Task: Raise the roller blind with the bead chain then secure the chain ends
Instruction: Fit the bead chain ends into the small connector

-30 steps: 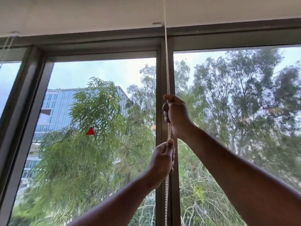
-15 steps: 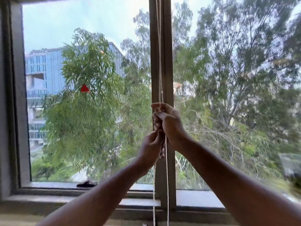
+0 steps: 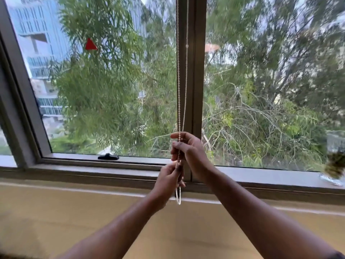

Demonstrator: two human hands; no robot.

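— What do our fingers [image 3: 177, 146] hold?
— Both close on the bead chain [image 3: 181, 90]: our right hand [image 3: 188, 150] grips it above, our left hand [image 3: 169, 179] pinches it just below.
— How many strands?
— We count two, hanging along the one central mullion [image 3: 197, 71], joined in one loop under our left hand.
— Beyond that?
— Two panes, one black window latch [image 3: 108, 157], one red triangle [image 3: 91, 44].
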